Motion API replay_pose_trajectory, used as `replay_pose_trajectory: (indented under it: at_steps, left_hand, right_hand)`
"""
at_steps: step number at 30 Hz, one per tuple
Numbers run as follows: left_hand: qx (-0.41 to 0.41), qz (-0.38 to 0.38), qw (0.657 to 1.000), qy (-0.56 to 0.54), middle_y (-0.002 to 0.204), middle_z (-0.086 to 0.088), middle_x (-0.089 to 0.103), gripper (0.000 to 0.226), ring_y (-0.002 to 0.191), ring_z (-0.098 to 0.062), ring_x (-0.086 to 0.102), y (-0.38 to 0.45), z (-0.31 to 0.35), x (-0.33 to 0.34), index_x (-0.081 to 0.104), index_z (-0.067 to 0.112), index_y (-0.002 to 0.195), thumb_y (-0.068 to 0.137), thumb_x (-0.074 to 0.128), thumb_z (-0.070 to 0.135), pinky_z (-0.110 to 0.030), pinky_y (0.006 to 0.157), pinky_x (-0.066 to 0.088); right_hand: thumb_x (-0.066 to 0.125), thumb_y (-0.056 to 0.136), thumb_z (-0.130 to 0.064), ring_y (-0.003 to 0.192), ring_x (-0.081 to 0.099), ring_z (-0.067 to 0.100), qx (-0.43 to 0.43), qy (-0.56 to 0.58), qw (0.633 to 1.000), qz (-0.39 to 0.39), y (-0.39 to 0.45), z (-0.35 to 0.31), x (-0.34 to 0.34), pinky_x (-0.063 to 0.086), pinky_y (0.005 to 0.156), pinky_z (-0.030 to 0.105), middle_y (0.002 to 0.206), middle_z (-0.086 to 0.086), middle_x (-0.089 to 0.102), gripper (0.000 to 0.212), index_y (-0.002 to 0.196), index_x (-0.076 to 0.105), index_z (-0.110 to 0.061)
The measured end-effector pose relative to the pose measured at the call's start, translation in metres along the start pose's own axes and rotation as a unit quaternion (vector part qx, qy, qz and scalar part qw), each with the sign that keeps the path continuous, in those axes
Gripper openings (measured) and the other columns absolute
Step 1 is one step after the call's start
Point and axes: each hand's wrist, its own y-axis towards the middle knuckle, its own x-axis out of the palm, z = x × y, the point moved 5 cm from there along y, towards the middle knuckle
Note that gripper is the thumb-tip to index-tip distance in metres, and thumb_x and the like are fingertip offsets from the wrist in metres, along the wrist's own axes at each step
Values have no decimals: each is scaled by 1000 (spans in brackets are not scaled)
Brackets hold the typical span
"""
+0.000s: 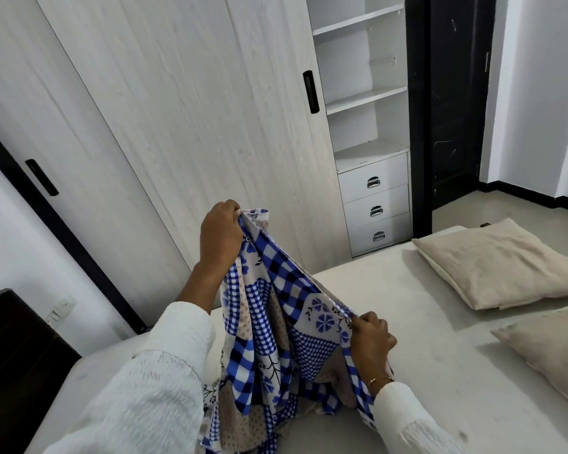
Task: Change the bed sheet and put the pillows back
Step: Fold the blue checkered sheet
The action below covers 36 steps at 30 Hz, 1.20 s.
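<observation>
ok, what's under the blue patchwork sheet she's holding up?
Bare mattress shows around the sheet, which both hands, left and right, pinch by its edge. Its lower folds pile on the near mattress; what is beneath them is hidden.

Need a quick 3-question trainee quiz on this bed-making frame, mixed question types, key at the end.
1. True or false: both the left hand and the right hand pinch the edge of the blue checked sheet.
2. How many pillows lie on the bare mattress?
3. Which hand is raised higher? A) left B) right C) level

Key: 1 true; 2 two; 3 A
</observation>
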Motion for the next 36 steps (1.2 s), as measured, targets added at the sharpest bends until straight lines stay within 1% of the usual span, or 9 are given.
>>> replay_pose_trajectory:
  at_steps: [3, 6, 12, 16, 19, 21, 25, 29, 36]
  left_hand:
    - [-34, 1, 999, 29, 97, -22, 60, 20, 87, -33, 54, 0, -16, -1, 59, -5, 98, 94, 40, 1, -27, 67, 30]
    - [-65, 2, 997, 36, 97, -24, 61, 20, 87, -35, 55, 0, -34, -2, 60, -6, 97, 92, 41, -2, -28, 66, 30]
    - [-66, 15, 997, 35, 93, -27, 61, 19, 85, -37, 55, 1, -44, -5, 61, -8, 94, 92, 42, -4, -32, 65, 32]
    - [-51, 10, 997, 53, 93, -26, 61, 19, 85, -37, 55, 1, -44, -5, 61, -7, 94, 90, 42, -6, -33, 66, 33]
    - [-46, 9, 997, 63, 90, -26, 60, 19, 83, -37, 54, 1, -48, -4, 60, -7, 91, 88, 42, -8, -36, 65, 35]
    - [-53, 8, 996, 67, 89, -26, 59, 18, 82, -37, 54, 1, -52, -4, 60, -7, 90, 88, 42, -8, -36, 64, 33]
    - [-65, 0, 995, 74, 90, -26, 59, 19, 82, -37, 54, -4, -58, 1, 60, -7, 91, 87, 41, -9, -34, 63, 32]
    - [-81, -5, 994, 71, 90, -27, 59, 20, 81, -37, 54, -12, -66, 8, 60, -7, 90, 86, 41, -10, -35, 63, 33]
    - [-91, 0, 994, 62, 88, -28, 59, 19, 80, -39, 54, -17, -78, 7, 60, -9, 88, 85, 42, -10, -37, 63, 35]
  right_hand:
    - [81, 55, 2, 65, 55, 32, -24, 27, 998, 59, 14, 4, -11, 28, 63, 35, 65, 8, 57, 19, 65, 72, -11]
    - [86, 53, 2, 57, 51, 27, -108, 62, 990, 63, 24, 0, -16, 30, 49, 26, 59, 7, 54, 20, 63, 72, -8]
    - [78, 69, 1, 65, 48, 15, -150, 102, 983, 22, 24, -5, -5, 39, 54, 23, 76, 11, 56, 8, 72, 70, 3]
    - [70, 78, 1, 75, 62, 24, -143, 121, 981, -41, 23, -2, 6, 46, 69, 22, 100, 14, 62, 8, 83, 72, 7]
    - [72, 74, 3, 68, 62, 26, -155, 137, 976, -65, 25, -6, 8, 42, 61, 12, 83, 14, 64, 3, 76, 73, 6]
    - [77, 69, 2, 62, 55, 19, -151, 149, 975, -65, 27, -6, 4, 36, 56, 8, 71, 6, 58, 5, 73, 73, 3]
    - [78, 68, 0, 61, 52, 18, -137, 166, 975, -56, 27, -3, -8, 42, 57, 30, 66, -4, 52, 10, 75, 71, -4]
    - [77, 70, -1, 53, 45, 5, -82, 218, 963, -134, 26, 1, -11, 38, 56, 18, 62, -9, 50, 41, 77, 48, -29]
    - [74, 75, -8, 49, 53, -3, 6, 309, 916, -257, 23, 6, -12, 42, 51, 11, 59, -4, 62, 17, 62, 65, -14]
